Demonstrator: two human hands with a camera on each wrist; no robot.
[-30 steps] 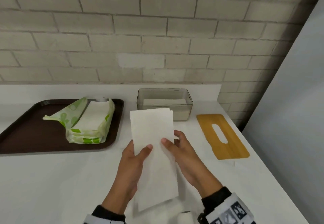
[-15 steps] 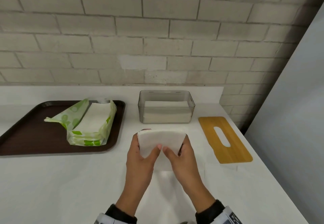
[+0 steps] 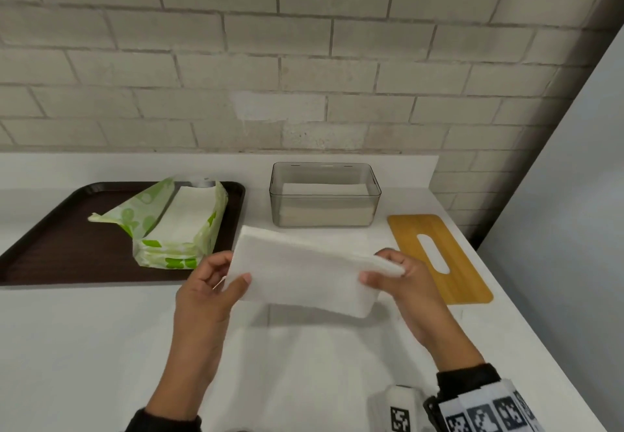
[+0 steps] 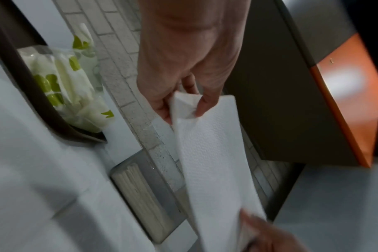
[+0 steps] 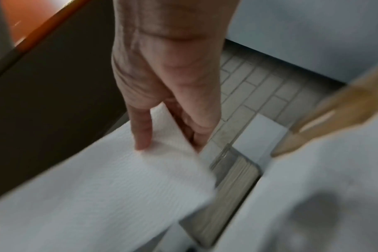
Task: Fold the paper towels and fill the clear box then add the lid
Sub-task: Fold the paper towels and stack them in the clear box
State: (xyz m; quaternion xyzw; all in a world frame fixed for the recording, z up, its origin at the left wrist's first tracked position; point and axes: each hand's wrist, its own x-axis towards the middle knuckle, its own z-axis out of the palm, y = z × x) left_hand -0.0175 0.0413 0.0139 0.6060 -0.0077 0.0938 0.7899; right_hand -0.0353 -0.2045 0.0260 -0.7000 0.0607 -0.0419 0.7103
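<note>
Pale grey brick wall behind a white counter, seen from the head view. Both hands held above the counter's near half, a folded white paper towel stretched between them, clear of the surface, long side running left to right and tilted slightly down toward the right. Left hand pinches the towel's left end, thumb on the near face, fingers curled behind it; left wrist view shows thumb and fingertips closed on the towel's corner. Right hand pinches the right end, thumb on top, fingers wrapped underneath; right wrist view is blurred but shows a finger lying on the upper face and others below the sheet. Clear box sits behind the towel near the wall, upright, lid off, with a stack of folded towels filling its lower part. Wooden lid with an oblong slot lies flat on the counter, just to the right of the box and apart from it. Dark brown tray at left carries an opened green-and-white paper towel pack, white sheets showing through the torn top. Grey panel borders the counter's right side.
</note>
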